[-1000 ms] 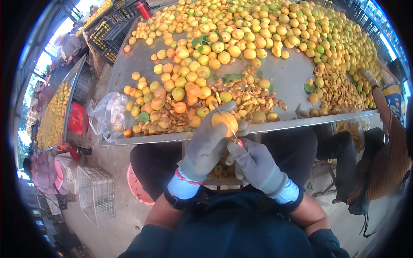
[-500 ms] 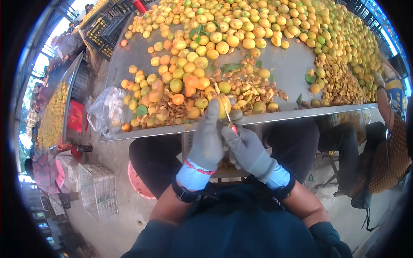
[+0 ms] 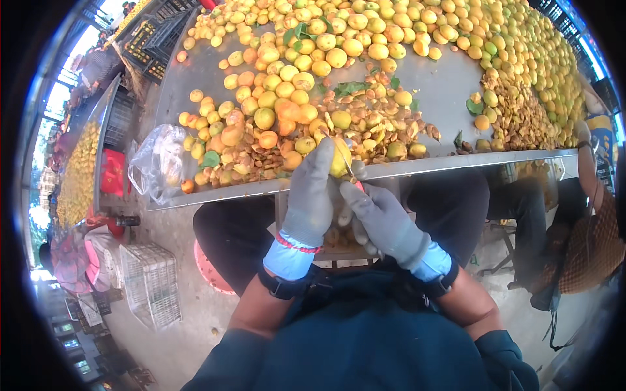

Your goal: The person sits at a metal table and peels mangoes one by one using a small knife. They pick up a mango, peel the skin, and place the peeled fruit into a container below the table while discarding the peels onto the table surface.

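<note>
Both my hands wear grey gloves and meet over the front edge of the metal table. My left hand is closed around a yellow apricot, its thumb along the fruit's left side. In my right hand is a small knife with a red handle. Its thin blade lies against the apricot; how deep it sits in the flesh I cannot tell. Brown apricot pits and several whole apricots lie just beyond my hands.
Heaped apricots cover much of the metal table. A clear plastic bag hangs at its left corner. A white crate and pink basin stand on the floor. At right, another person's arm reaches the table.
The view has shifted slightly. My right hand and the knife have drawn a little down and right along the apricot, which stays in my left hand.
</note>
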A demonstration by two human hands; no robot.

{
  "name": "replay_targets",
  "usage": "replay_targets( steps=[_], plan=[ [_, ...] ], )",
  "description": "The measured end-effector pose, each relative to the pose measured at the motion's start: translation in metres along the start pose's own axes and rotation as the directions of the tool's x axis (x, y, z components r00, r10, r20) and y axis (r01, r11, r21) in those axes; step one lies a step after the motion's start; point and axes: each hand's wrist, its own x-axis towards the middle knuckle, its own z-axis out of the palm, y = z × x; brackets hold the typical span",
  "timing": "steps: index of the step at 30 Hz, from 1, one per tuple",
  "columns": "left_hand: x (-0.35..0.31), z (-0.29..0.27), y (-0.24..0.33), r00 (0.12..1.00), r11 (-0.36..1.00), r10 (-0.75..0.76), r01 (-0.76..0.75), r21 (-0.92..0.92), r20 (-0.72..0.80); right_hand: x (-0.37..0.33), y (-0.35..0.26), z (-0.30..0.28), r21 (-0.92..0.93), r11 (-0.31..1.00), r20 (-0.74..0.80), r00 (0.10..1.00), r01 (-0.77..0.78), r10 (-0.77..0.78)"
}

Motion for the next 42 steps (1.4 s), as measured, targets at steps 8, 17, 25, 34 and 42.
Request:
replay_targets(
  steps=[8, 17, 25, 34, 42],
  plan=[
    [0.01, 0.001, -0.008, 0.996, 0.988, -0.074, 0.08, -0.13, 0.053, 0.016, 0.011, -0.006, -0.129, 0.983, -0.076, 0.987, 0.129, -0.139],
    [0.02, 0.004, -0.027, 0.994, 0.958, -0.075, 0.05, -0.283, -0.077, 0.04, 0.042, -0.007, -0.318, 0.918, -0.144, 0.945, 0.236, -0.293],
    [0.033, -0.007, -0.029, 0.992, 0.943, -0.105, 0.078, -0.324, -0.066, 0.038, 0.027, -0.024, -0.424, 0.874, -0.043, 0.958, 0.238, -0.282],
    [0.025, -0.007, -0.013, 0.995, 0.986, 0.086, -0.093, -0.135, -0.058, -0.002, 0.009, -0.031, 0.126, 0.972, 0.097, 0.973, 0.196, -0.209],
    [0.018, -0.006, -0.016, 0.627, 0.284, 0.607, -0.745, 0.604, 0.488, 0.021, -0.007, -0.032, 0.206, 0.966, -0.005, 0.987, 0.158, -0.161]
  ],
)
